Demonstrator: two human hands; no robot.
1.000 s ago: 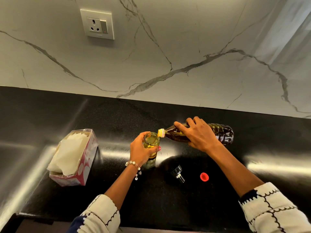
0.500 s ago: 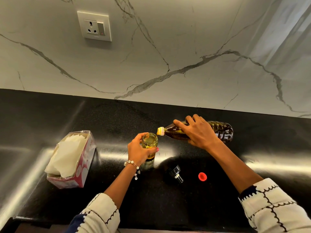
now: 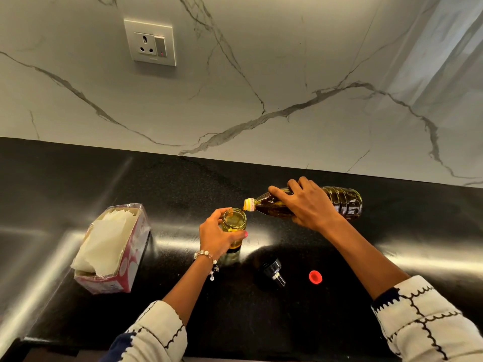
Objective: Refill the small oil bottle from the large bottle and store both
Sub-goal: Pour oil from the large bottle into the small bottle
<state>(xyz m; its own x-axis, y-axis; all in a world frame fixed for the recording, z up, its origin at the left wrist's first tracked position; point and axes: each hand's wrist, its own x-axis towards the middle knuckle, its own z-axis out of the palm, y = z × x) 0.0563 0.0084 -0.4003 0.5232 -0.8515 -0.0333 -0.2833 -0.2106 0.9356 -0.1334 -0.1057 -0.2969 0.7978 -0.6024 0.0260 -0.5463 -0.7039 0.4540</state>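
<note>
The small oil bottle point(image 3: 234, 222) stands upright on the black counter, its wide mouth open and yellow oil inside. My left hand point(image 3: 217, 235) is wrapped around its side. The large oil bottle point(image 3: 342, 201), clear plastic with dark golden oil, lies almost level above the counter. Its yellow-ringed neck point(image 3: 249, 204) rests at the small bottle's rim. My right hand point(image 3: 308, 205) grips the large bottle across its middle. A black and silver pourer cap point(image 3: 274, 272) and a red cap point(image 3: 315, 277) lie loose on the counter in front.
An opened pink box of white paper napkins point(image 3: 111, 248) sits to the left. The black counter point(image 3: 405, 257) runs back to a marble wall with a socket point(image 3: 151, 43). The counter's front edge is close to my sleeves.
The large bottle's neck has stayed at the small bottle's mouth; both hands keep their grip. The view has only shifted slightly.
</note>
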